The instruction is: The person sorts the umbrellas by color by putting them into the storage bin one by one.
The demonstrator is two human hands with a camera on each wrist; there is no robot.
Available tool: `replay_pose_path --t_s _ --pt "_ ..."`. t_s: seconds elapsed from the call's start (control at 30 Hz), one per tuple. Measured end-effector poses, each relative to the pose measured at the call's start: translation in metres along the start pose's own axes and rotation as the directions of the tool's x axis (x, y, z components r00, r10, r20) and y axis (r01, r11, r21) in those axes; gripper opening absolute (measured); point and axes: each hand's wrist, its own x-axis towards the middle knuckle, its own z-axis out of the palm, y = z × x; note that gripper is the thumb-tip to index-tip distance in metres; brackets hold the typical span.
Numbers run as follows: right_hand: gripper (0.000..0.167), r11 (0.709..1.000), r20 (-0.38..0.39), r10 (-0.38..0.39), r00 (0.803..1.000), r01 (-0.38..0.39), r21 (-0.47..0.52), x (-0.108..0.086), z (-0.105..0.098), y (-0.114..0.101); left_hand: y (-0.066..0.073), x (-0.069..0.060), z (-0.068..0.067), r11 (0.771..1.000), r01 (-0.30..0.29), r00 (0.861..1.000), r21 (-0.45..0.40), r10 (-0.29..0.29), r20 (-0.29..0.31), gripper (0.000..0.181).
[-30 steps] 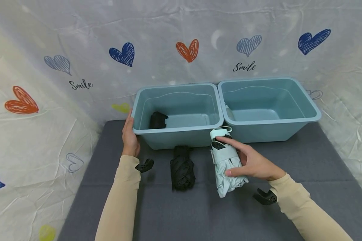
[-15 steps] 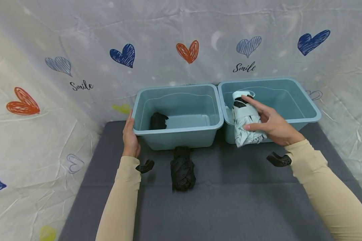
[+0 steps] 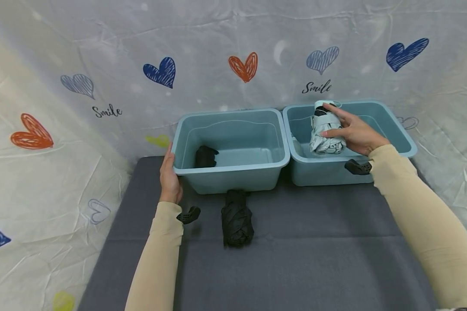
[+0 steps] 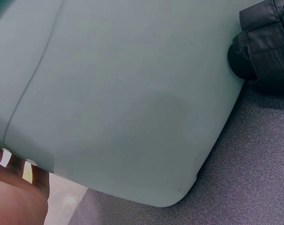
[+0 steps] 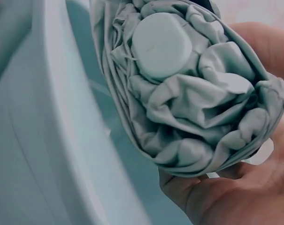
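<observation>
My right hand grips a folded light-blue umbrella over the right bin; the right wrist view shows the umbrella's end beside the bin's rim, with fingers round its far side. My left hand rests with straight fingers against the left end of the left bin. In the left wrist view the fingers touch the bin's wall. A black folded umbrella lies on the table in front of that bin.
A dark object lies inside the left bin, near its left end. Something pale is at the left side inside the right bin. Behind both bins hangs a patterned cloth. The table has a dark grey cover.
My right hand has carried the light-blue umbrella from above the table, in front of the bins, forward and right, over the right bin. My left hand has stayed at the left bin.
</observation>
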Motion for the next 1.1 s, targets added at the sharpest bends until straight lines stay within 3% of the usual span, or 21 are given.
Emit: replay_pose_path --t_s 0.3,0.57,0.7,0.97,1.1 --pt "0.096 0.994 -0.015 0.112 0.994 -0.112 -0.016 0.023 -0.006 0.019 -0.022 0.014 -0.009 1.000 -0.011 1.000 0.014 0.011 -0.015 0.049" --pt "0.098 0.979 -0.011 0.138 0.990 -0.138 -0.153 0.031 -0.001 0.025 -0.027 0.016 -0.011 1.000 -0.029 0.999 0.003 0.029 -0.016 0.049" --pt "0.097 0.950 -0.004 0.150 0.989 -0.145 -0.278 0.033 -0.001 0.029 -0.023 0.014 -0.010 1.000 -0.020 1.000 -0.002 0.020 -0.015 0.049" --pt "0.096 0.891 0.023 0.157 0.987 -0.131 -0.434 0.036 -0.002 0.033 -0.003 0.001 -0.001 1.000 -0.011 1.000 -0.009 0.011 -0.009 0.051" --pt "0.097 0.880 0.043 0.172 0.984 -0.134 -0.456 0.038 -0.003 0.034 -0.009 0.005 -0.003 1.000 -0.013 1.000 -0.005 0.013 -0.012 0.051"
